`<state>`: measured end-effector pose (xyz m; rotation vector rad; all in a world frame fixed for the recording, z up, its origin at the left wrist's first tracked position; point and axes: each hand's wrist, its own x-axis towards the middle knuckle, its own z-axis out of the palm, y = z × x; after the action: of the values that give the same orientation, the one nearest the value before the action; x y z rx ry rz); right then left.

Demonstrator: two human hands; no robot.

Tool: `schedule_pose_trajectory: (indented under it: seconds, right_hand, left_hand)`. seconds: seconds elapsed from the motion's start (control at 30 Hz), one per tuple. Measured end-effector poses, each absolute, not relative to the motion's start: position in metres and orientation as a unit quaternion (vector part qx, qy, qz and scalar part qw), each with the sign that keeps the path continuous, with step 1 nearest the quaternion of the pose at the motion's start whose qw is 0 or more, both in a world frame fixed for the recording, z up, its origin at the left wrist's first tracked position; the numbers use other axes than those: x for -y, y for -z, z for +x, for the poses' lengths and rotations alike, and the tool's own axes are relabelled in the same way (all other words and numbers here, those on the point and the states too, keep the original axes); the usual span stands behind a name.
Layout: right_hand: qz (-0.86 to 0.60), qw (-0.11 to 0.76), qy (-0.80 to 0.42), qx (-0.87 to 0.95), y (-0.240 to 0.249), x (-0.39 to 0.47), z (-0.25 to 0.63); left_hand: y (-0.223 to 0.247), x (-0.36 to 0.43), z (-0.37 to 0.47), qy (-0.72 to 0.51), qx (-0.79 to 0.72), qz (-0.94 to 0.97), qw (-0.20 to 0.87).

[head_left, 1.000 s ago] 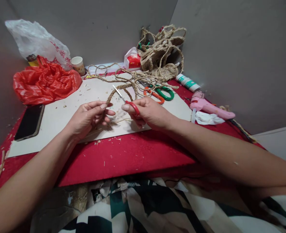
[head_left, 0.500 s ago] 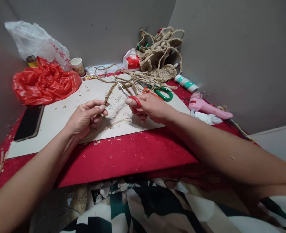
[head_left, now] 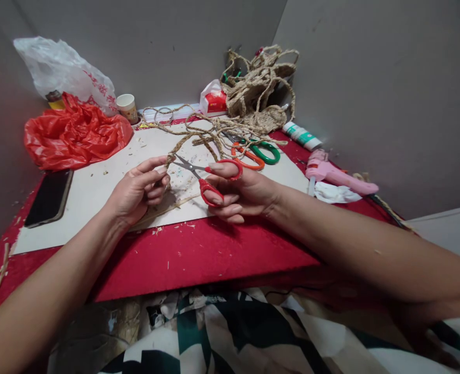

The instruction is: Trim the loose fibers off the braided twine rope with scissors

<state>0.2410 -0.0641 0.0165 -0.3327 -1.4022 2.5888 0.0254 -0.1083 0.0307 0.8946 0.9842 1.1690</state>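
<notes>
My left hand (head_left: 142, 186) pinches a braided straw rope (head_left: 182, 140) between thumb and fingertips, just over the white board (head_left: 93, 205). In my right hand (head_left: 239, 189) is a pair of small scissors (head_left: 191, 167) with red handles, thumb and fingers through the loops. The blades are spread and point left, with their tips right at the rope beside my left fingertips. From my left hand the rope arches back toward a loose tangle of thinner straw cord (head_left: 245, 125) on the board.
Behind lie orange-handled scissors (head_left: 249, 158), green-handled scissors (head_left: 266, 152) and a heap of woven straw pieces (head_left: 259, 85). A pink glue gun (head_left: 341, 174) and a white-green roll (head_left: 302, 136) are right. Left are a phone (head_left: 48, 198), a red plastic bag (head_left: 77, 137) and a paper cup (head_left: 127, 108).
My right hand has turned and brought the red scissors down and left to the rope. Their blades have opened. My left hand keeps its pinch on the rope.
</notes>
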Motion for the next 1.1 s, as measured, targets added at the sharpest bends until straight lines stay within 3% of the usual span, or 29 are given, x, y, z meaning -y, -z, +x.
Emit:
schedule_pose_trajectory:
  seconds: [0.23, 0.6, 1.1]
  right_hand:
    - [-0.079, 0.083, -0.895, 0.430, -0.0119, 0.0603, 0.2396]
    - [-0.086, 0.148, -0.889, 0.425, -0.0083, 0.0671, 0.2347]
    - [-0.079, 0.108, -0.900, 0.416, -0.0082, 0.0659, 0.2358]
  left_hand:
    - [-0.0284, 0.1089, 0.0236, -0.489, -0.400, 0.399, 0.665]
    - [-0.0282, 0.1079, 0.0234, -0.511, -0.389, 0.399, 0.655]
    - [-0.0261, 0.1090, 0.0265, -0.512, -0.397, 0.385, 0.658]
